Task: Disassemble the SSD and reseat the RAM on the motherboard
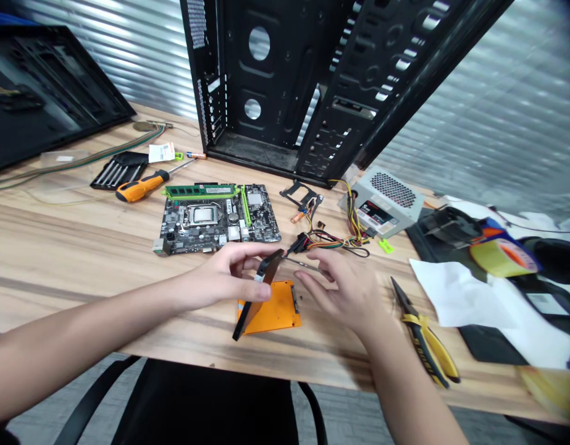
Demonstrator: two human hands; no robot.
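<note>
My left hand (243, 275) is closed on a thin black rectangular drive case (259, 293), tilted up on its edge. In my right hand (344, 281) is a thin dark metal tool (303, 264), pinched between the fingers. Its tip reaches the upper right edge of the case; its exact kind cannot be made out. Partly hidden behind the case, an orange flat drive plate (278, 309) with a dark connector on its right edge lies on the table. A green-slotted motherboard (220, 219) with a memory stick lies just beyond my left hand.
Behind stands an open black computer case (275, 80). A power supply (386, 198) with loose cables (335, 241) sits to the right. Pliers (426, 340) and white paper (456, 293) lie near my right arm. An orange screwdriver (143, 185) and a bit set (120, 170) lie left.
</note>
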